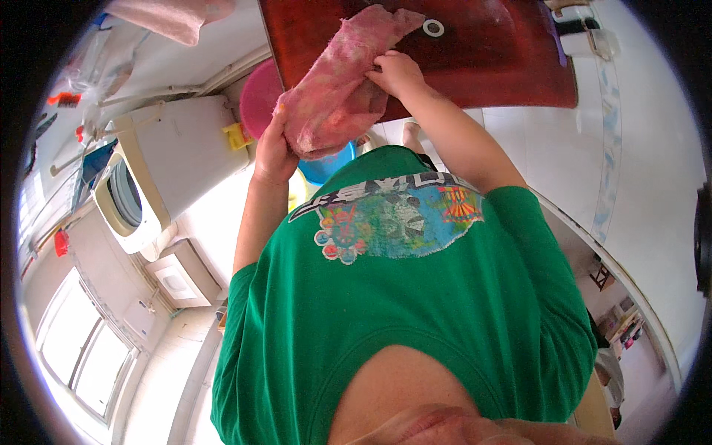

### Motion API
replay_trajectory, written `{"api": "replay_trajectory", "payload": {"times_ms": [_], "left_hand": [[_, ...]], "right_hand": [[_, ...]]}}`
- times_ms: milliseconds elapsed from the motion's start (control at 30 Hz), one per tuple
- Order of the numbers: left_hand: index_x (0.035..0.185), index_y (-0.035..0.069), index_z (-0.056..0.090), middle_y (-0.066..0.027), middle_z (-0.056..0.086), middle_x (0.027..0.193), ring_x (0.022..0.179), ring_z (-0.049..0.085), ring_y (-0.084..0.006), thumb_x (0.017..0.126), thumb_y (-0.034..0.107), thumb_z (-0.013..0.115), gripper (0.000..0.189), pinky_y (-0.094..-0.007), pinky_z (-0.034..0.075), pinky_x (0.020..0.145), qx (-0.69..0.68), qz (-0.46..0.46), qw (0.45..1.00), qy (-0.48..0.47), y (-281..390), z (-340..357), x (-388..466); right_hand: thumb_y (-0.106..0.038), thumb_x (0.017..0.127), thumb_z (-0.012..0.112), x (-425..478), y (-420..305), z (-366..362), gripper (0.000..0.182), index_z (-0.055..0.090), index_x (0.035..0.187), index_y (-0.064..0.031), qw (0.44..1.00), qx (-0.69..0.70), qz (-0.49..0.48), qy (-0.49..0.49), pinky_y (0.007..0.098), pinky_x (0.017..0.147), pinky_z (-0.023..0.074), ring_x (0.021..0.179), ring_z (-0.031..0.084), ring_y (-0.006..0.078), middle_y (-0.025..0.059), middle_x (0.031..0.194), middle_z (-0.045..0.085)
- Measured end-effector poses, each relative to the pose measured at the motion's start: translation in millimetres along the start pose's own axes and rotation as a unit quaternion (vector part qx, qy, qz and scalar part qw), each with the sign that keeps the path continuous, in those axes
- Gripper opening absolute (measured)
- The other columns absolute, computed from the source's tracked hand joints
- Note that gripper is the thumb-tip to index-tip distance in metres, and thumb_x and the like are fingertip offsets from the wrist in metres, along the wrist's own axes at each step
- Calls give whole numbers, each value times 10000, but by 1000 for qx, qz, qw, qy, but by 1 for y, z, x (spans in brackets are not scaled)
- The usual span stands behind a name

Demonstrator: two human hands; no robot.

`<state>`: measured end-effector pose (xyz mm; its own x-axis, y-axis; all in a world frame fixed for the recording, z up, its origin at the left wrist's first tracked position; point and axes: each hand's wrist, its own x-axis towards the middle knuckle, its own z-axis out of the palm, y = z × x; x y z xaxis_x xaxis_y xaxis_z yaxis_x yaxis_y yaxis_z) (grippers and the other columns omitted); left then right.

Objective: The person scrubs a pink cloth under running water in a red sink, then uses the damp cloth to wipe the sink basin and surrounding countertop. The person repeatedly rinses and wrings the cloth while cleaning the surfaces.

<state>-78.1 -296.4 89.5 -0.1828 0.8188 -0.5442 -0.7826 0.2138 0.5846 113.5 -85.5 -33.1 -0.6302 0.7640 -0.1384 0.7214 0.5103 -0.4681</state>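
A worn pink terry cloth (334,94) stretches over the near edge of a dark red tabletop (500,72). Its lower left end is gripped by my left hand (276,147), with the thumb lying on top of the fabric. My right hand (397,72) has its bent fingertips on the cloth's right side, seemingly pinching it. The far end of the fabric reaches almost to a white ring (434,28) on the tabletop.
Below the table are a pink basin (258,100), a blue basin (328,167) and a yellow container (297,189). At left stands a washing machine (178,150) with a yellow object (238,136) against it. Tiled wall (639,139) borders the right.
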Motion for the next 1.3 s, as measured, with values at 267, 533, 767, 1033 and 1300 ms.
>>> {"api": "replay_trajectory", "payload": {"times_ms": [267,533,767,1033,1300], "left_hand": [[1449,39,470,-106,542,1440,1345,501,-239,1088,349,449,476,-408,377,1156,94,135,986,33,22,-14,13],[1341,9,576,-90,632,1313,1199,608,-210,1049,264,581,388,-371,489,1038,125,133,978,99,24,-34,16],[1250,-30,632,-92,700,1178,1063,672,-184,1004,197,643,335,-334,533,927,206,24,975,76,0,-49,21],[1211,-31,657,-93,716,1134,999,684,-181,996,183,644,304,-321,536,899,217,29,973,67,1,-43,15],[1189,-20,667,-95,716,1120,982,688,-188,981,142,642,265,-326,552,875,185,7,981,58,2,-49,18]], "right_hand": [[-268,884,758,-23,23,-42,267,759,1033,-46,900,425,62,69,313,829,533,945,682,182,102,1031,751],[-234,958,619,-96,65,-130,238,691,1085,-47,674,717,177,-2,317,817,517,873,636,167,68,886,653],[-561,892,683,-120,64,-87,541,707,1000,-32,865,355,269,-231,343,697,535,740,655,133,47,714,656],[-657,787,706,-113,56,-24,720,749,1025,22,938,59,296,-173,471,895,533,1060,691,395,256,1060,724],[-353,922,700,-153,87,48,350,736,905,-6,887,373,272,-11,313,731,514,813,655,162,72,820,698]]}}
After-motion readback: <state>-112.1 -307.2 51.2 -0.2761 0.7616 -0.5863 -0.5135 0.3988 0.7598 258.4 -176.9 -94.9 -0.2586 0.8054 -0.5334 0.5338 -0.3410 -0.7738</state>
